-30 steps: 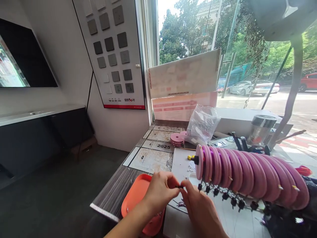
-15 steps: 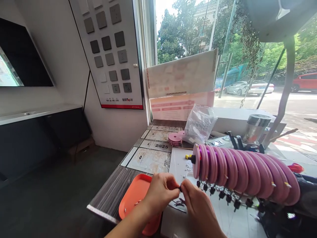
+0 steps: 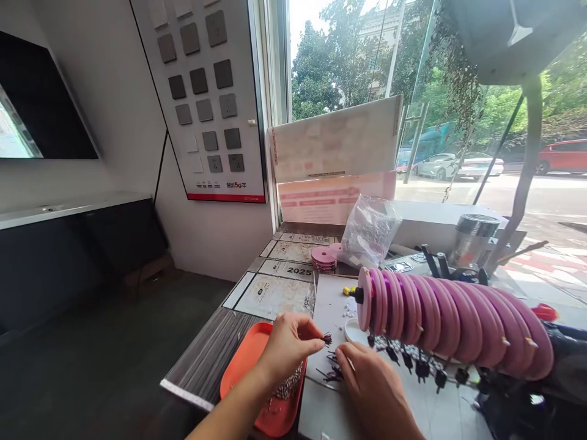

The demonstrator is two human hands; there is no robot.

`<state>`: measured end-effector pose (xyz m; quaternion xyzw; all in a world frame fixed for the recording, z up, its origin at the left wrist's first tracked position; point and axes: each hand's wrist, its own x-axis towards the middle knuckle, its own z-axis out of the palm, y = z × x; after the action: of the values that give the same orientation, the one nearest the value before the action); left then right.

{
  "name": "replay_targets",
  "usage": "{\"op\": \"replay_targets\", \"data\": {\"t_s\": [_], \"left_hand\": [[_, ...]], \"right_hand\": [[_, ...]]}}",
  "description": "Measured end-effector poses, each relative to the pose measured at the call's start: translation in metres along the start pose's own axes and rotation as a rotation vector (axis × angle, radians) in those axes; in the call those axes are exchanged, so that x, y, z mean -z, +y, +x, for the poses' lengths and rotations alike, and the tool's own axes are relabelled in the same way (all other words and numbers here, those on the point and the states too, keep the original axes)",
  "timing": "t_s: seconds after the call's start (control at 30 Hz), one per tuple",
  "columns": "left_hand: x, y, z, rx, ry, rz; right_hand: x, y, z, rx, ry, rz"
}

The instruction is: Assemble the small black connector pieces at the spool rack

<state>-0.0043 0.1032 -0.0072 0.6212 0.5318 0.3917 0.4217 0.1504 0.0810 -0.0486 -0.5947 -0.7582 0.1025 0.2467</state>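
Room: showroom corner, socket sample board (image 3: 202, 91) on wall, big window, street and cars outside.
Surface: wood-grain table (image 3: 215, 354), white sheet (image 3: 332, 305) on it, orange tray (image 3: 257, 379) at near edge under left wrist.
Left hand (image 3: 287, 345): thumb and forefinger pinched on small dark piece (image 3: 327, 338), lifted just above the sheet.
Right hand (image 3: 371, 385): low on sheet, fingertips beside loose dark bits (image 3: 332, 371); pinching one or not, cannot tell.
Rack: row of pink discs (image 3: 449, 318) on a spindle, black clips (image 3: 419, 366) hanging under, just right of both hands.
Behind: pink disc stack (image 3: 323, 258), clear plastic bag (image 3: 369, 229), metal tumbler (image 3: 472, 238).
Risk: tiny piece likely to slip from pinch, lost among loose bits or off table edge; wrist may nudge tray; right hand near clips, could knock them.
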Motion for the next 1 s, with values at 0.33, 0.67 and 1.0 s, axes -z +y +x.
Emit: {"op": "replay_targets", "data": {"t_s": [0.33, 0.67, 1.0], "left_hand": [[-0.005, -0.001, -0.003, -0.026, -0.068, -0.016], [-0.013, 0.006, -0.002, -0.039, -0.075, 0.069], [-0.001, -0.005, 0.002, 0.005, -0.045, 0.064]], "right_hand": [[0.003, -0.002, 0.0, 0.047, 0.009, 0.196], [-0.001, -0.002, 0.003, 0.082, -0.031, 0.113], [0.003, -0.008, 0.002, -0.02, -0.134, -0.036]]}}
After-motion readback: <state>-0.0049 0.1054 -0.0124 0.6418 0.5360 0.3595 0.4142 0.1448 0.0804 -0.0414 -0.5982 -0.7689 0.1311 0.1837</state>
